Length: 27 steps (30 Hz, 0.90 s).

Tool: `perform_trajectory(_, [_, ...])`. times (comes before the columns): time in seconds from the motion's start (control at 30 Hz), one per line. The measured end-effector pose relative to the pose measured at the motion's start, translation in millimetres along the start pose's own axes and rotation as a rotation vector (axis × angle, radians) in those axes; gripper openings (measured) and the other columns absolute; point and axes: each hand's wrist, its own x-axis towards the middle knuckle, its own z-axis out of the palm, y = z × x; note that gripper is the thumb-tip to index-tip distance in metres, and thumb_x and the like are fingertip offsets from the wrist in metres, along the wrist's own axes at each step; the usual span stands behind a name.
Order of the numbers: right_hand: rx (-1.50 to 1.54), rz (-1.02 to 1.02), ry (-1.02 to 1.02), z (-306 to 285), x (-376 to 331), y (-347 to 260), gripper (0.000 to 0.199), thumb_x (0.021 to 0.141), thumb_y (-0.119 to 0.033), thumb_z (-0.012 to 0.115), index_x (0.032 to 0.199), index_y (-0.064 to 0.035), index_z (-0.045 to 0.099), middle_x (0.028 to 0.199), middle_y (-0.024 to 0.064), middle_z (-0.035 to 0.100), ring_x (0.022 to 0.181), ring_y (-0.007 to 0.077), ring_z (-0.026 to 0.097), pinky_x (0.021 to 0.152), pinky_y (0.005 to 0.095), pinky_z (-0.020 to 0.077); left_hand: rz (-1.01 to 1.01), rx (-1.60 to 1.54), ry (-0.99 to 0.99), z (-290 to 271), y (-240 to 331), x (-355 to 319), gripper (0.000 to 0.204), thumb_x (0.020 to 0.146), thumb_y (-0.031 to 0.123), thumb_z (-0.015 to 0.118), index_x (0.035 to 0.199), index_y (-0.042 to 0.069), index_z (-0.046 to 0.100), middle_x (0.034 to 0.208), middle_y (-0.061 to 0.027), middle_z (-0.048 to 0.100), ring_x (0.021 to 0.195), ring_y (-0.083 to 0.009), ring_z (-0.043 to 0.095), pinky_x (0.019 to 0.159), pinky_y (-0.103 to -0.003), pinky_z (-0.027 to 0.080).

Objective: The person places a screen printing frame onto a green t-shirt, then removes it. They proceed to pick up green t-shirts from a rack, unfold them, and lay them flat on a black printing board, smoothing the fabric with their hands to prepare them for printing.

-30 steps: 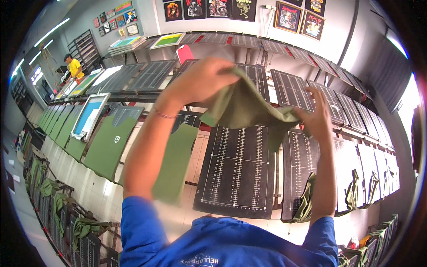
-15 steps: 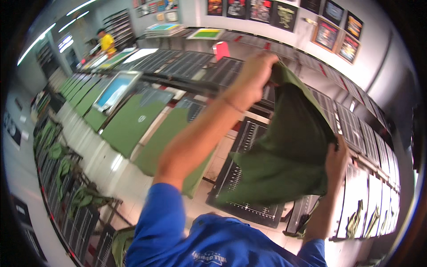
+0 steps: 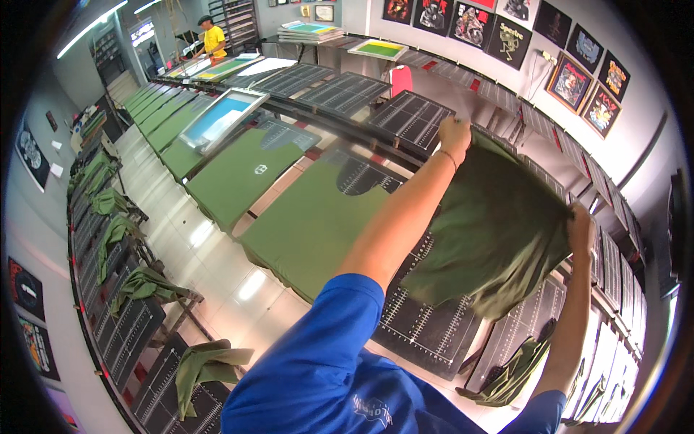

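Observation:
Stretched in the air between my hands is an olive-green fabric panel (image 3: pixel 499 217), its lower edge hanging loose. My left hand (image 3: pixel 455 137) is closed on its far upper corner. At the right corner, my right hand (image 3: pixel 580 228) pinches the cloth. Beneath the panel lies a black printing board (image 3: pixel 441 336) with white ruled marks, partly covered from view by the fabric. Just left of it, another green shirt panel (image 3: pixel 311 224) lies flat on a board, the board's dark ruled end showing at the neckline cut.
A printed green panel (image 3: pixel 246 173) and a framed blue screen (image 3: pixel 224 119) stand farther left along the row. Crumpled green cloth (image 3: pixel 510 372) hangs near my right forearm. More draped boards (image 3: pixel 137 289) line the left side. A person in yellow (image 3: pixel 212 40) works far back.
My hands have spread the panel wider, and it now hangs flatter over the board. My view has shifted left, showing more of the left row.

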Motion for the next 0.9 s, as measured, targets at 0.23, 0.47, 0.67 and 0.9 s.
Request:
perform_trajectory(0.23, [0.033, 0.051, 0.491, -76.3, -97.2, -9.7, 0.056, 0.076, 0.012, 0.057, 0.123, -0.0174, 0.068, 0.114, 0.0099, 0.066, 0.103, 0.0317, 0.066, 0.086, 0.0430, 0.0527, 0.077, -0.112, -0.343, -66.1, 92.0, -118.8, 0.027, 0.096, 0.024, 0.066, 0.112, 0.001, 0.065, 0.100, -0.0057, 0.068, 0.092, -0.0146, 0.066, 0.082, -0.032, 0.053])
perform_trajectory(0.47, [0.205, 0.310, 0.240, -15.6, -267.6, -56.1, 0.048, 0.067, 0.017, 0.054, 0.104, -0.0068, 0.075, 0.096, 0.0117, 0.062, 0.096, 0.0308, 0.063, 0.086, 0.0390, 0.0503, -0.236, 0.332, -0.192, -169.9, 7.8, -247.7, 0.035, 0.096, 0.030, 0.069, 0.106, -0.003, 0.061, 0.092, -0.0027, 0.061, 0.086, -0.0090, 0.055, 0.075, -0.027, 0.045])
perform_trajectory(0.67, [0.222, 0.279, 0.021, 94.0, -348.3, -72.2, 0.047, 0.066, 0.003, 0.070, 0.111, -0.0104, 0.073, 0.101, 0.0071, 0.059, 0.098, 0.0282, 0.057, 0.088, 0.0413, 0.0435, -0.191, 0.688, -0.096, -266.2, -126.4, -284.7, 0.039, 0.093, 0.030, 0.070, 0.102, -0.007, 0.060, 0.088, -0.0104, 0.064, 0.083, -0.0205, 0.059, 0.076, -0.036, 0.048])
perform_trajectory(0.9, [0.328, 0.249, -0.227, 82.8, -465.9, -91.4, 0.038, 0.071, 0.001, 0.058, 0.103, -0.0095, 0.077, 0.092, 0.0089, 0.059, 0.089, 0.0284, 0.055, 0.080, 0.0392, 0.0433, -0.295, 0.957, 0.015, -382.4, -132.8, -400.5, 0.034, 0.095, 0.026, 0.067, 0.105, -0.006, 0.060, 0.093, -0.0130, 0.064, 0.086, -0.0212, 0.058, 0.079, -0.036, 0.048])
